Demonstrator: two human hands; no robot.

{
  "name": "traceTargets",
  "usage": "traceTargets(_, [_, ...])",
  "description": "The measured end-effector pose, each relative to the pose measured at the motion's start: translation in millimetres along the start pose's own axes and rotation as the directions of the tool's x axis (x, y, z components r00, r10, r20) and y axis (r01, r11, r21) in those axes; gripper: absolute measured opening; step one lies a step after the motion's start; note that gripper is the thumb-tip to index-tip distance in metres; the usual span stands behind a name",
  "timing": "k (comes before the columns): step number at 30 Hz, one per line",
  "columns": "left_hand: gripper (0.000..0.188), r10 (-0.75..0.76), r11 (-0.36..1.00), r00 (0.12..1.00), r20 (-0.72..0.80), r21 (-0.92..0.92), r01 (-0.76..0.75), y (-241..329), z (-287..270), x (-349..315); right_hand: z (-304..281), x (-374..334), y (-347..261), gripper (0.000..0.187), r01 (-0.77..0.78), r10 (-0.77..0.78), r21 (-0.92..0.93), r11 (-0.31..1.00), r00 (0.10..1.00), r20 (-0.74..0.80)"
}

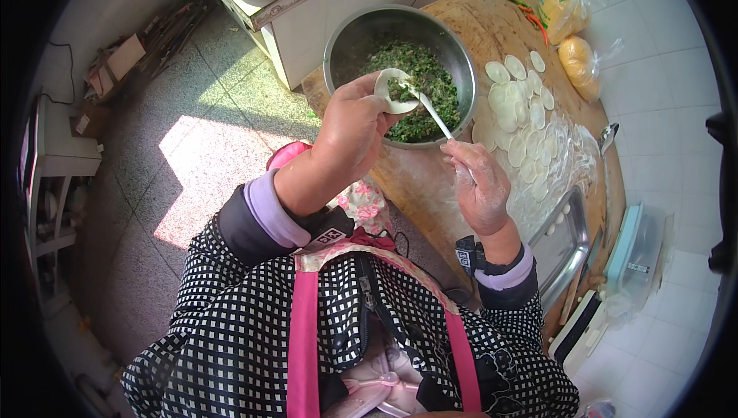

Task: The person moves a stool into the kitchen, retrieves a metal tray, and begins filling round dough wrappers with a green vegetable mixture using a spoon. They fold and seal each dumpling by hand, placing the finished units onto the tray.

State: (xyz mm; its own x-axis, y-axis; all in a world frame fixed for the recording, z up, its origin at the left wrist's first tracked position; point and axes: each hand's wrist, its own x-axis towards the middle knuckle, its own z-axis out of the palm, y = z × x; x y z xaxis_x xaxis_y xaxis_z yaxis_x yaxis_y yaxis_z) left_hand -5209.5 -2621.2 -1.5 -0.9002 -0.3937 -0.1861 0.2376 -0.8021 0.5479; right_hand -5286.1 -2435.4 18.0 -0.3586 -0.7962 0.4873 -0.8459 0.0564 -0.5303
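Holding green filling (400, 92), a round pale wrapper (395, 107) is pinched in the grip of the left hand (351, 124) over the metal bowl (350, 45); the right hand (484, 184) clasps a white utensil (436, 116) touching that filling. More wrappers (509, 107) lie on the wooden tabletop (478, 20).

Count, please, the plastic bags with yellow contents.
2. The first bag lies beside the chillies; the second bag lies just below it in the picture, near the tiled wall. Others may be hidden.
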Motion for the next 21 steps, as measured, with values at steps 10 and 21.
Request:
traceTargets(10, [0.042,-0.015,0.997,1.000,0.019,0.070,0.014,-2,6,-2,-8,-3,-8,0.020,-0.112,0.135,0.244,0.963,0.987,-0.083])
traceTargets(21, [0.043,0.033,0.999,0.999,-0.018,-0.012,-0.034,-17,5,0,9,-12,-14,0.023,-0.247,0.268,0.184,0.951,0.958,-0.100])
